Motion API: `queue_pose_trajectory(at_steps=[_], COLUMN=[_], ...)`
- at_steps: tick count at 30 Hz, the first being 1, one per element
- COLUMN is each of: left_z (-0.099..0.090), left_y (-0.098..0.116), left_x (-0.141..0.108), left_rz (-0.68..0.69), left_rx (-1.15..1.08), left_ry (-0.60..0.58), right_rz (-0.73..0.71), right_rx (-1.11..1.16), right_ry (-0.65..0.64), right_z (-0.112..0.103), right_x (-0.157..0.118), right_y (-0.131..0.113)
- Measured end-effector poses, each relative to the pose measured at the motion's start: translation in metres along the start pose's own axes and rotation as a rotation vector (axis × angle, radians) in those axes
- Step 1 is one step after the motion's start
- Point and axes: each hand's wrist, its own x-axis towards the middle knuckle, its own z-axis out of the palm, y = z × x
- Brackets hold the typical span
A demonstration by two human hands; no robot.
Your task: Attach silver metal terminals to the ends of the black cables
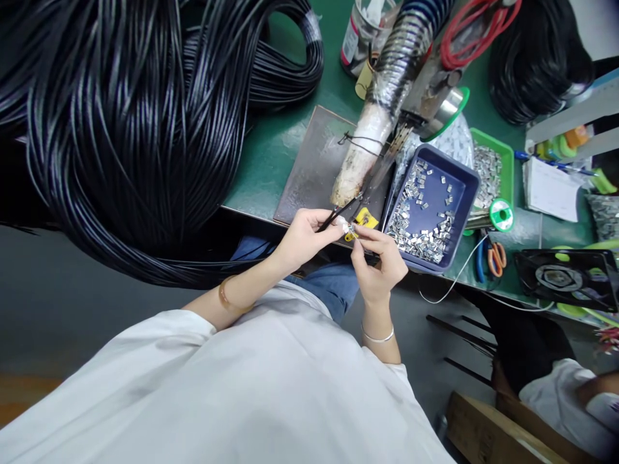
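Near the table's front edge, my left hand (309, 237) is closed on a black cable (335, 215), whose end points up and right. My right hand (378, 261) pinches a small metal piece (352, 228) against the white bit at my left fingertips; the fingertips of both hands almost meet. Just behind them a yellow object (366, 218) lies on the dark board (309, 161). Right of my right hand stands a dark blue tray (468, 187) with many small metal connectors (420, 241) in it.
A large bundle of black cables (135, 116) covers the left. A ribbed hose (406, 51) slants down over the board. Further right are a green tray (507, 167), a solder spool (501, 214), orange-handled pliers (496, 259) and a fan (563, 278). Another person (561, 386) sits at lower right.
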Motion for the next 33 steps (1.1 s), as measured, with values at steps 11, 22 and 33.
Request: queue_pose_trajectory(at_steps=[11, 22, 33], left_z=[0.0054, 0.0061, 0.0058], left_y=[0.0029, 0.0019, 0.0026], left_x=[0.004, 0.0043, 0.0043], left_rz=[0.042, 0.101, 0.094], left_rx=[0.138, 0.193, 0.202], left_ry=[0.106, 0.124, 0.138], right_rz=[0.025, 0.037, 0.029], right_rx=[-0.059, -0.056, -0.049], right_ry=[0.051, 0.054, 0.041], right_z=[0.0091, 0.0104, 0.0092], right_x=[0.0027, 0.0049, 0.0057], right_y=[0.0013, 0.0005, -0.0018])
